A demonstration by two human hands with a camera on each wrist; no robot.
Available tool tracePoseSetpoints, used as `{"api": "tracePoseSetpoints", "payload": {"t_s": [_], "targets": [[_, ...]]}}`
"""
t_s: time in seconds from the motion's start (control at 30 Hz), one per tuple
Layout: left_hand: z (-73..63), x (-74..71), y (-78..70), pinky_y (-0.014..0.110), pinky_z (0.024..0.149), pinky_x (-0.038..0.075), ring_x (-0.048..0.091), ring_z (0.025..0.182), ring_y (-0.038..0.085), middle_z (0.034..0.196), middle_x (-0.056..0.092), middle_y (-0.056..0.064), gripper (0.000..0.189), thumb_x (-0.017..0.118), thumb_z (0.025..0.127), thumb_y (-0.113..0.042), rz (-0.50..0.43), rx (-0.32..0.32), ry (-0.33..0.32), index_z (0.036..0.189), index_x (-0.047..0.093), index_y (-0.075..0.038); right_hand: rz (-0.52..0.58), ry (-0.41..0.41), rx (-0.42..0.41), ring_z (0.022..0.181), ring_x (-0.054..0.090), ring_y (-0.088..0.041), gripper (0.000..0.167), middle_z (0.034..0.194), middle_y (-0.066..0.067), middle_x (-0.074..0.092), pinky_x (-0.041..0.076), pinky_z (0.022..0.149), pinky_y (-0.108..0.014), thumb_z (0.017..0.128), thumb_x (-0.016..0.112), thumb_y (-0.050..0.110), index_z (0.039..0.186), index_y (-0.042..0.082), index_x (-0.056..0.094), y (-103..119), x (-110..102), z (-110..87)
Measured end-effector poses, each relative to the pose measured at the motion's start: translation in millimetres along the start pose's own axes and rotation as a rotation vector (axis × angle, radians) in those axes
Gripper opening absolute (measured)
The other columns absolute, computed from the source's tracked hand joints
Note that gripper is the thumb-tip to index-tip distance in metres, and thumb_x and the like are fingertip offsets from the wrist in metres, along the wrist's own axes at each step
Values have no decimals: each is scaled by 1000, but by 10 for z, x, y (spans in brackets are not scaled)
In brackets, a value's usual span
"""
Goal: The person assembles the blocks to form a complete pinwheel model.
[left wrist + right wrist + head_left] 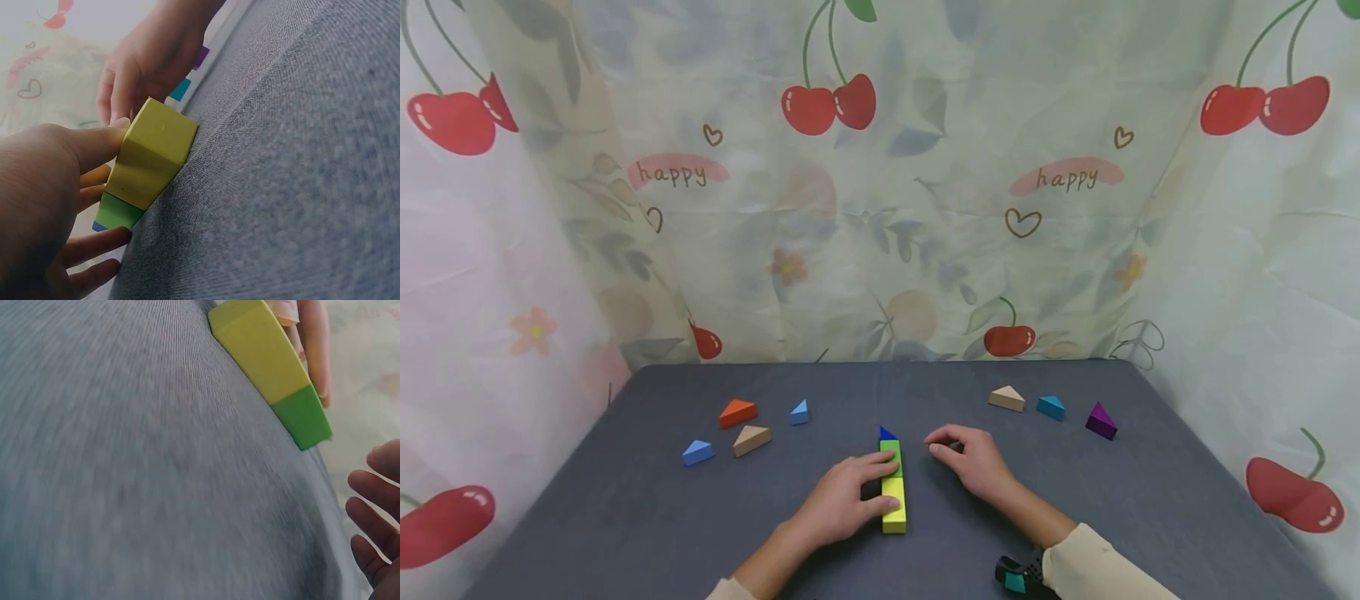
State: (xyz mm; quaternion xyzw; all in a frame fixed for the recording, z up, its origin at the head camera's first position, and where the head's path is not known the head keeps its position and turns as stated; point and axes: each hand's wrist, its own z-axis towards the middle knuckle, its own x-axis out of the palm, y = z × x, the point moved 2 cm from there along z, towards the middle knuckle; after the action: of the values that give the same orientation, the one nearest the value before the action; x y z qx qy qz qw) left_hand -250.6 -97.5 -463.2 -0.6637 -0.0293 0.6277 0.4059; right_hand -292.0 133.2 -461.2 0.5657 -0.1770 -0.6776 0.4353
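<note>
A yellow block, a green block and a small dark blue triangular block stand end to end in a line on the grey table, yellow nearest me. My left hand lies along their left side. Its thumb touches the yellow block and its straight fingertips rest on the green one. In the left wrist view the thumb meets the edge of the yellow block. To the right of the line, my right hand hovers with loosely bent fingers and holds nothing; the right wrist view shows its fingers apart from the blocks.
At the left lie a red-orange block, a wooden triangle and two light blue triangles. Farther right are another wooden triangle, a teal block and a purple block. Patterned curtains surround the table.
</note>
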Motion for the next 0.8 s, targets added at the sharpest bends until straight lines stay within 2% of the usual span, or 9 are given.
{"api": "tracePoseSetpoints", "payload": {"t_s": [0.2,0.4,0.67,0.8], "targets": [[-5,0,-8,53,102,37,45,130,26,146,47,-7,56,64,90,-51,-6,-3,-6,138,58,-22,-68,-36,-42,79,56,-11,9,91,10,67,49,71,-30,91,69,13,99,15,74,-46,-164,-48],[-3,4,-8,54,103,35,44,131,27,146,46,-8,57,64,90,-51,-4,-18,8,138,58,-22,-176,-76,-120,86,60,-13,9,93,8,67,52,77,-39,90,71,12,98,16,74,-114,-330,-59],[-11,-6,-8,55,105,32,42,133,27,147,45,-8,57,64,90,-50,-15,-11,9,138,57,-22,-345,-80,-221,92,60,-22,11,94,2,69,49,83,-45,88,73,11,98,10,74,-187,-532,47],[-12,-6,-7,55,105,32,42,133,27,147,45,-9,57,64,90,-51,-18,-9,6,138,57,-22,-376,-111,-259,94,59,-25,12,93,-1,69,47,86,-48,85,75,9,97,8,74,-199,-627,122]]}}
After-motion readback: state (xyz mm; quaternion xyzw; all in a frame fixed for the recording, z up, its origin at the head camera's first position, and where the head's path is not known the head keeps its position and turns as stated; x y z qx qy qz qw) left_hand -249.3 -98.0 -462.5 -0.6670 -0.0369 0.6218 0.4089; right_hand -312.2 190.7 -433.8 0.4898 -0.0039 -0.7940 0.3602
